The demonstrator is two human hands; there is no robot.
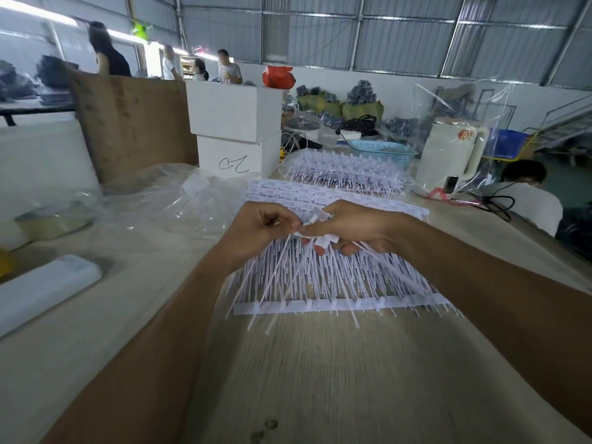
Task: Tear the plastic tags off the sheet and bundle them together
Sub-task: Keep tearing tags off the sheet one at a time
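Workshop hall, metal roof, people standing far back. We note a pale wood counter (320, 379) under both forearms.

Left hand (256, 229): fingers curled, pinching a tag (282, 251) by its head, thumb against forefinger. Its thin tail runs down and toward us from the fingers.

Right hand (355, 225): fingers curled round a bundle (323, 240) of torn tags, heads sticking out beside the thumb, tails fanning out below the fingers. The two hands meet, fingertips almost touching.

Sheet (320, 283) lies flat on the counter directly beneath the fingers, its white tags in rows, its near strip edge closest to us. Printed tag heads show just beyond the fingers.

Farther past the fingers: a second pile (346, 171) of tags in clear wrap, then a blue basket (384, 152). Beyond and left of the left fingers: two stacked white boxes (237, 129), clear plastic film (166, 193), a brown board (128, 123). Well left of the fingers: a tape roll (54, 219) and a white bar-shaped object (41, 290). Right of the right fingers: a white jug (451, 152), and a seated person (525, 193) past the counter edge.
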